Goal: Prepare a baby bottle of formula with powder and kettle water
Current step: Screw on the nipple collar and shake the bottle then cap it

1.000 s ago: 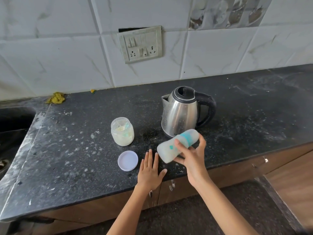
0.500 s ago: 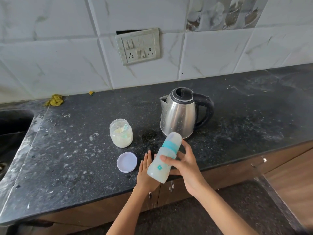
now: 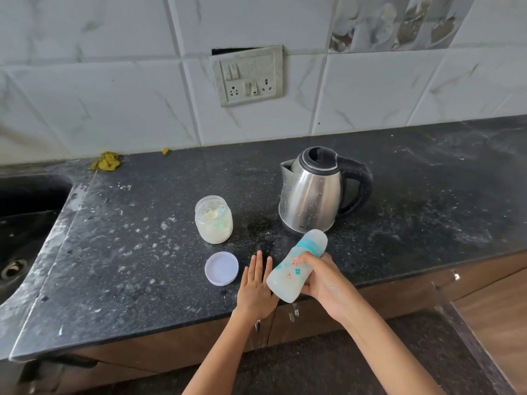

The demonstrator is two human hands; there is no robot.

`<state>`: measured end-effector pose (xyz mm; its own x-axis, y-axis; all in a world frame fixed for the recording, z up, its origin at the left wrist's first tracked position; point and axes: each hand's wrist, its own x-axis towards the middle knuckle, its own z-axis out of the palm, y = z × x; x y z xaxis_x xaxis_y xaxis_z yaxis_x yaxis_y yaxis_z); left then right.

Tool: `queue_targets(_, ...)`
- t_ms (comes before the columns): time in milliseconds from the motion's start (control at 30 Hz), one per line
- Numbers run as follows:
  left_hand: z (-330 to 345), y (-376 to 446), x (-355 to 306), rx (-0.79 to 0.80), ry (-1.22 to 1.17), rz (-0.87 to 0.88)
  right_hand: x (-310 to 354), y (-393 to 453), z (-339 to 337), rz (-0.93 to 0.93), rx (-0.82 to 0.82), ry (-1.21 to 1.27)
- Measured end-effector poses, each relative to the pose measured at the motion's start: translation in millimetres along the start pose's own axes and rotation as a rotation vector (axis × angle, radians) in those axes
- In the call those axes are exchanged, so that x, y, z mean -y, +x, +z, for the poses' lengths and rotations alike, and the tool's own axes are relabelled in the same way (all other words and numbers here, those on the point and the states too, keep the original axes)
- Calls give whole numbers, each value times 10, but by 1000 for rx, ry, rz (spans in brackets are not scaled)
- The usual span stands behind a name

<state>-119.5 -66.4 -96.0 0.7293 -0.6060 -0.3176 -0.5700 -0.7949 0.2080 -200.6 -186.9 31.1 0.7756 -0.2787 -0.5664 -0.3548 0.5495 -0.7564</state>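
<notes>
My right hand (image 3: 322, 277) grips a capped baby bottle (image 3: 293, 269) with a teal collar, tilted with its cap up and to the right, above the front edge of the black counter (image 3: 142, 266). The bottle holds cloudy white liquid. My left hand (image 3: 256, 286) lies flat on the counter, fingers spread, just left of the bottle's base. An open jar of pale formula powder (image 3: 214, 220) with a scoop inside stands left of the steel kettle (image 3: 312, 192). The jar's white lid (image 3: 221, 268) lies flat beside my left hand.
A sink (image 3: 25, 223) is set into the counter at the far left. A yellow rag (image 3: 106, 161) lies by the tiled wall. A switch and socket plate (image 3: 248, 76) is on the wall above. Wooden drawers (image 3: 456, 280) run under the counter.
The bottle has swung from nearly level and higher up to a steeper tilt lower down, close to my left hand. My left hand has stayed flat on the counter.
</notes>
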Motion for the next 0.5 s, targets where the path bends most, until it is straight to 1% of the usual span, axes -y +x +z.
queue_targets(67, 23, 12, 3, -21, 19, 11, 40, -20, -31, 14, 61, -47)
queue_targets(133, 7, -4, -1, -30, 4, 22, 100, -29, -67, -34, 105, -128)
queue_targets(167, 2, -10, -3, -27, -11, 25, 133, -33, -68, -87, 100, -138)
queue_targets(233, -19, -35, -6, -28, -44, 30, 174, -20, -61, -228, 8, -53)
queue_targets(267, -19, -33, -11, -1, -53, 19, 168, -15, -50, -295, -35, -5)
queue_targets(300, -18, -24, -11, -4, -61, 13, 145, -35, -26, -330, -44, 5)
queue_targets(333, -11, -12, -2, -21, -30, 9, 99, -71, 0, -324, -12, -30)
queue_targets(367, -27, -23, 7, -16, -50, -18, 46, -111, 32, -290, 50, -94)
queue_targets(400, -31, -22, 19, -54, -45, -8, 2, -154, 64, -256, 95, -139)
queue_targets(433, -51, -25, 2, -30, -59, -7, -24, -174, 76, -252, 97, -137)
queue_targets(500, -38, -31, 3, 13, -38, 16, -18, -126, 48, -305, -26, 20)
